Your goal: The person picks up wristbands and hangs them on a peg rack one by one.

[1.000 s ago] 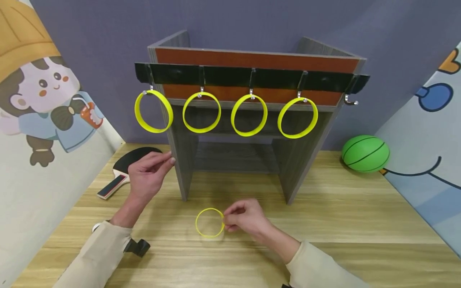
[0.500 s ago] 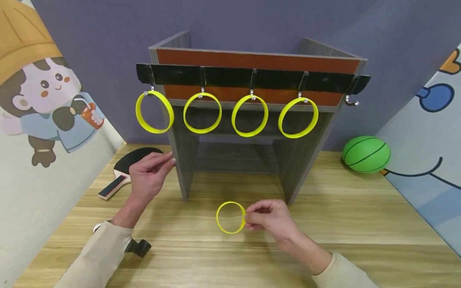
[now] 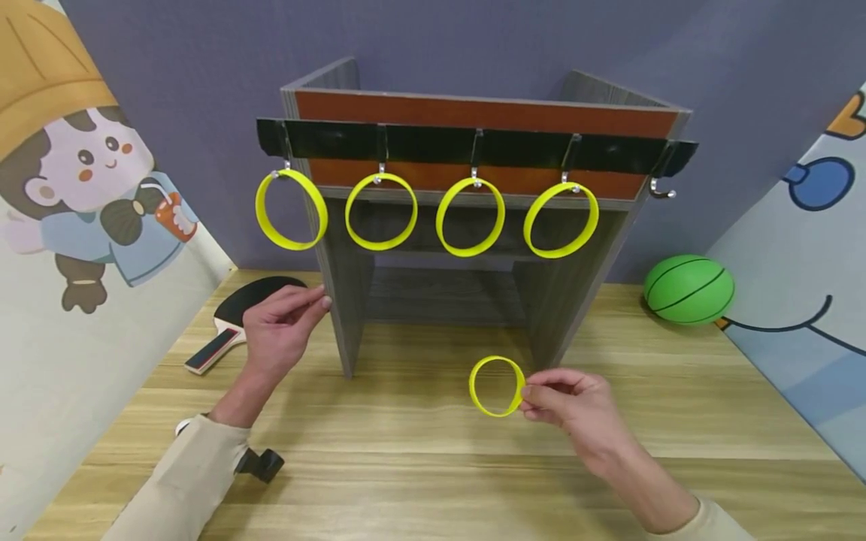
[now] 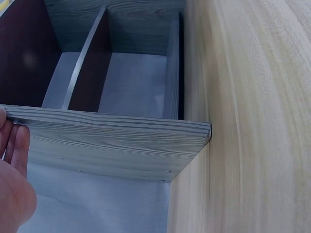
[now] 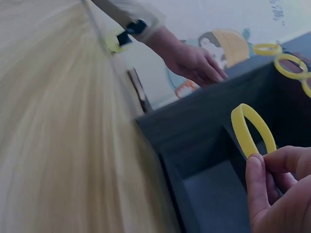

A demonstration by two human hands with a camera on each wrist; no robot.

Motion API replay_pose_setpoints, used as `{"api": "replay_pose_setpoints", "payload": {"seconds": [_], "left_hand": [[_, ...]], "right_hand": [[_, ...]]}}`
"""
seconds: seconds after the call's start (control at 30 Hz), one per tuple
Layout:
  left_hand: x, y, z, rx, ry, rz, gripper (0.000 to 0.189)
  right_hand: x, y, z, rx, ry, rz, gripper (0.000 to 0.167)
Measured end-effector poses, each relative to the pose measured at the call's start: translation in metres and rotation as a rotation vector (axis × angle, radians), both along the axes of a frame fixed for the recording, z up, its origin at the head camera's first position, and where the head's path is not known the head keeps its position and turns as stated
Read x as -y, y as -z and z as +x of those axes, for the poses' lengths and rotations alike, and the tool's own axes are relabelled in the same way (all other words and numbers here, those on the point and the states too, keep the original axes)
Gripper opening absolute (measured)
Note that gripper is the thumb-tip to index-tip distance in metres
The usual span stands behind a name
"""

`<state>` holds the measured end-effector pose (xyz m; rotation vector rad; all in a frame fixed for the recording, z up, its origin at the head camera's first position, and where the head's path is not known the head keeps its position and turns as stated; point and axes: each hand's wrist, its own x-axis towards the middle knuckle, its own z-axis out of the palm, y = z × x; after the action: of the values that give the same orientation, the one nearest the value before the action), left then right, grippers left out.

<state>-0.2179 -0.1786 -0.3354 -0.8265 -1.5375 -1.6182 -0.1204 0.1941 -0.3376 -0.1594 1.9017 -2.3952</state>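
Note:
My right hand pinches a thin yellow ring between thumb and fingers, holding it up off the table before the shelf unit's right side. My left hand holds the front edge of the grey wooden shelf unit at its left side panel; the left wrist view shows its fingers along the panel's outer face. Several more yellow rings hang from metal hooks on a black strip across the unit's top front. The rightmost hook carries no ring.
A table tennis bat lies left of the unit, partly behind my left hand. On the right, a green ball with black lines sits near the wall. The pale wooden table spreads out in front of the unit.
My right hand has carried the yellow ring to the right and slightly farther up the head view, from near the table's middle to before the right side panel. The left hand stays put.

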Motion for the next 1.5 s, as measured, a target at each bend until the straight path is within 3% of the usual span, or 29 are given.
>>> {"api": "replay_pose_setpoints", "payload": {"seconds": [0.33,0.67,0.8,1.0,1.23,1.5], "left_hand": [[0.0,0.001,0.0,0.012,0.014,0.015,0.024],[0.0,0.0,0.0,0.006,0.02,0.021,0.023],[0.0,0.0,0.0,0.008,0.023,0.021,0.022],[-0.001,0.0,0.0,0.007,0.047,0.031,0.021],[-0.002,0.0,-0.001,-0.002,0.074,0.045,0.021],[-0.002,0.001,-0.002,-0.009,0.08,0.047,0.021]], "right_hand": [[-0.045,-0.021,0.001,-0.04,0.063,-0.147,0.02],[-0.076,-0.051,-0.001,-0.115,0.109,-0.328,0.023],[-0.082,-0.062,-0.003,-0.111,0.167,-0.358,0.021],[-0.084,-0.079,-0.007,-0.123,0.219,-0.374,0.018],[-0.085,-0.106,-0.011,-0.158,0.335,-0.31,0.017],[-0.083,-0.127,-0.014,-0.2,0.393,-0.269,0.017]]}}
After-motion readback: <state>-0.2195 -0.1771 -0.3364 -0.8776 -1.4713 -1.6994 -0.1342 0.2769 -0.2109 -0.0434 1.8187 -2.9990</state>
